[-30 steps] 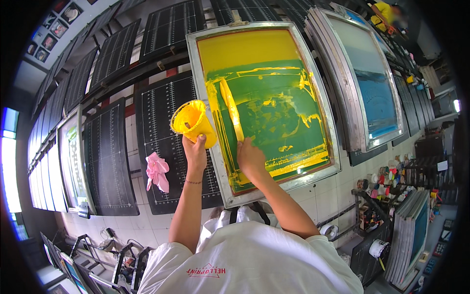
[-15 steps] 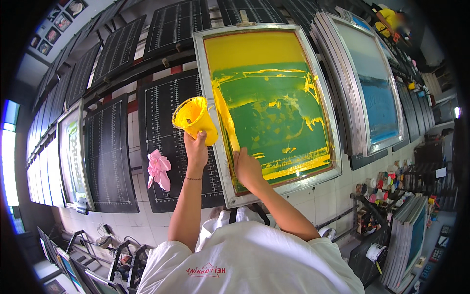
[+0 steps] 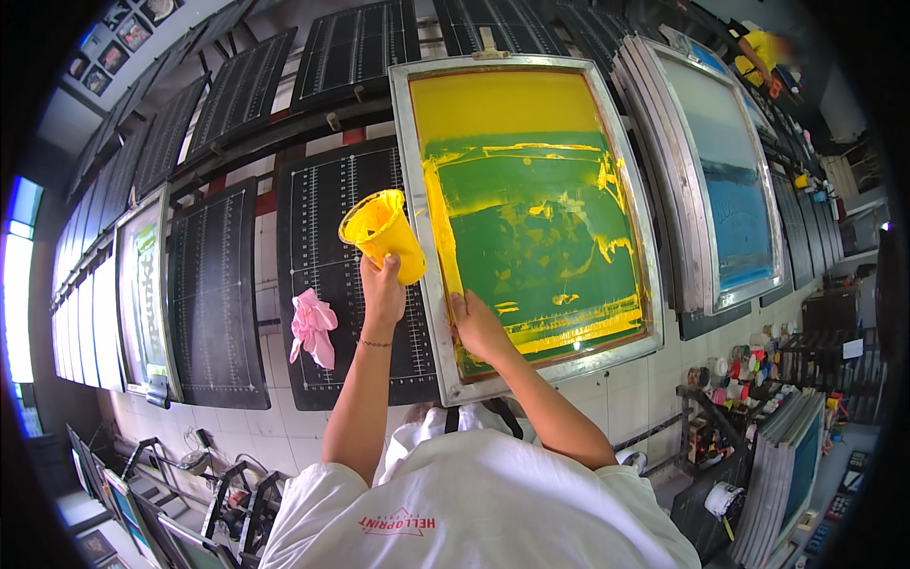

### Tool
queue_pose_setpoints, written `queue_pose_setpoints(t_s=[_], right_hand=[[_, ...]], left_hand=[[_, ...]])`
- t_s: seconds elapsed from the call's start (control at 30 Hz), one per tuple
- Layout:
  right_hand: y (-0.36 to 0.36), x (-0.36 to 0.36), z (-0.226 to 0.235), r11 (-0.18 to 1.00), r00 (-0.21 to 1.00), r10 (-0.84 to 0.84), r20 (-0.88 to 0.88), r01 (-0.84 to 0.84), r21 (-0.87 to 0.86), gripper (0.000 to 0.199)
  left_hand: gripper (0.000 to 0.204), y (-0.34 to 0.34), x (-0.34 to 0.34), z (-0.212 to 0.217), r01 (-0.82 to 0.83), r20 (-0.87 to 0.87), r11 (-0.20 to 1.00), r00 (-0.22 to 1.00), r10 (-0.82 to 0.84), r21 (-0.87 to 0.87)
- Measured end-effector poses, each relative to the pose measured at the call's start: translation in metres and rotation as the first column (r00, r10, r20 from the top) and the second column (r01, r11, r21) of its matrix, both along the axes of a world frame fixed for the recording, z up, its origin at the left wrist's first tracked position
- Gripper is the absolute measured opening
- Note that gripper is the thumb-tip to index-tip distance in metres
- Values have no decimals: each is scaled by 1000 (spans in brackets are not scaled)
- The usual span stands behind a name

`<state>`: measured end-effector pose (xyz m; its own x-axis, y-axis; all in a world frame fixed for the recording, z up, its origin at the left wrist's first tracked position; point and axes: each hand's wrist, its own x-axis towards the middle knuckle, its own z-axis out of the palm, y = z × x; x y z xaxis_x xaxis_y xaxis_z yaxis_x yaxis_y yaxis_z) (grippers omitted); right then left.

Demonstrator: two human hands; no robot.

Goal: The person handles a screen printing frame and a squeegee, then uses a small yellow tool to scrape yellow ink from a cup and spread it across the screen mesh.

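My left hand (image 3: 383, 289) grips a yellow ink-smeared tub (image 3: 387, 237), tilted with its mouth toward the far left. The tub is beside the left rim of a metal-framed printing screen (image 3: 405, 123). Green mesh (image 3: 531, 228) fills the screen, with a yellow band at the far end and yellow ink streaks around the edges. My right hand (image 3: 479, 324) is closed over the screen's near left part. It holds the near end of a long narrow spatula-like tool (image 3: 443, 237) coated in yellow ink, lying along the left inner edge. The tool's exact shape is hidden by ink.
A pink cloth or glove (image 3: 313, 327) lies on a black marked board (image 3: 360, 351) left of my left arm. Several stacked screens (image 3: 697, 190) lean at the right. Jars (image 3: 735, 365) crowd a lower right shelf. A person in yellow (image 3: 758, 55) is at the far right.
The view has shifted slightly, so the screen and boards appear a little farther right and lower. Both hands keep their grips, and the tub stays tilted beside the frame.
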<state>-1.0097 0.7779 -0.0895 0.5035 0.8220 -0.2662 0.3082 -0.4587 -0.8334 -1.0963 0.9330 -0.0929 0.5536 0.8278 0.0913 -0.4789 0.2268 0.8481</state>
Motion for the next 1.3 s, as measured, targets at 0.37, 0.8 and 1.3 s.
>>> queue_pose_setpoints(t_s=[0.37,0.8,1.3], right_hand=[[18,22,-25,992,904,-80,-420,115,58,36],[14,70,44,961,370,-42,-928,269,63,27],[-116,100,218,990,962,-140,236,139,20,24]], left_hand=[[70,1,1,1,47,3,999,999,-46,-6],[64,2,-2,3,6,-118,996,993,4,86],[59,-36,78,67,297,-383,915,906,-180,274]])
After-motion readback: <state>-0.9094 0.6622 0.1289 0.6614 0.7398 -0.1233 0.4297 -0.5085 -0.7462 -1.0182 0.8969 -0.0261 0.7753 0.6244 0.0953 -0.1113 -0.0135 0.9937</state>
